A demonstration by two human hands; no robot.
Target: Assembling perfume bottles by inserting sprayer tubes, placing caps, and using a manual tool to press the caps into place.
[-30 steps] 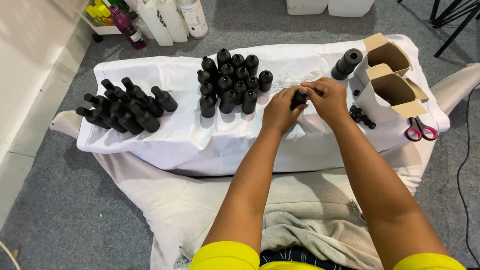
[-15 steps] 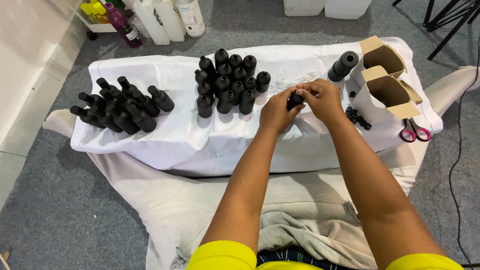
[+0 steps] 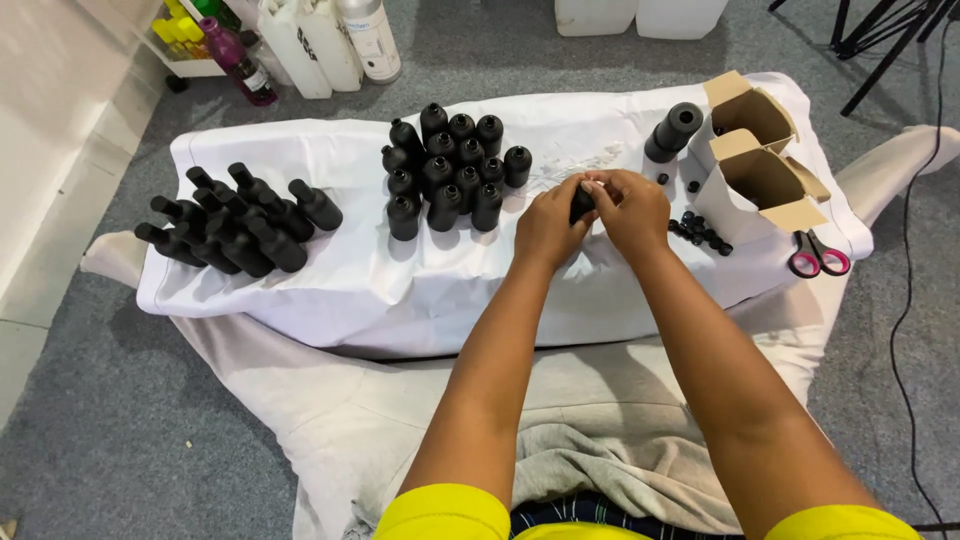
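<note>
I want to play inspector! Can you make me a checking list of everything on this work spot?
Surface: white cloth spread over a low table, creased.
Job's things: small black bottle held between both hands; upright black bottles; lying black bottles at left.
Clutter: two open cardboard boxes, pink-handled scissors, small black caps, one black bottle lying by the boxes.
Hands: left hand and right hand both grip the bottle.
Cables: black cable on the floor at right.
Surroundings: grey carpet, white jugs, tripod legs.
</note>
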